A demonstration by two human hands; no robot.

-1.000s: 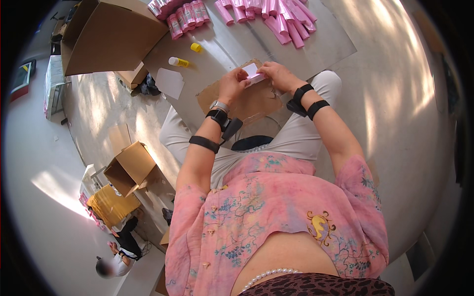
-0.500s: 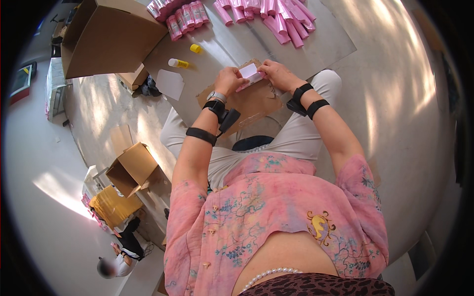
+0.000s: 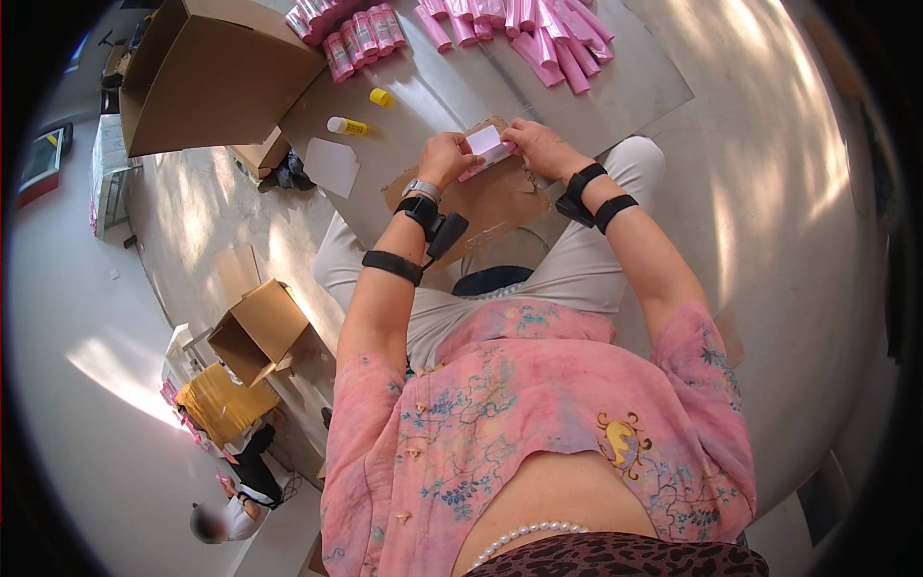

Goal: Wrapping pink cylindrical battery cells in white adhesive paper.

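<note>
Over a torn piece of brown cardboard [image 3: 481, 210], my left hand [image 3: 445, 160] and my right hand [image 3: 541, 148] hold a small pink roll [image 3: 488, 162] between them, one at each end. The fingers of both are closed on it. A white paper label [image 3: 484, 140] lies along the roll and stands up past its far side. Beyond my left hand lies an uncapped glue stick [image 3: 347, 126] with a yellow barrel. Its yellow cap [image 3: 381, 97] rests a little farther off. White paper sheets [image 3: 332, 166] lie left of my left hand.
At the table's [image 3: 625, 96] far side are labelled pink rolls [image 3: 365, 40] and a heap of plain pink rolls [image 3: 558, 43]. A large cardboard box [image 3: 216, 82] stands at the far left. Smaller open boxes [image 3: 258, 327] and another person [image 3: 240, 510] are at the left.
Both hands stay almost where they were on the pink roll, with only a very slight shift. The glue stick, cap and paper sheets have not moved.
</note>
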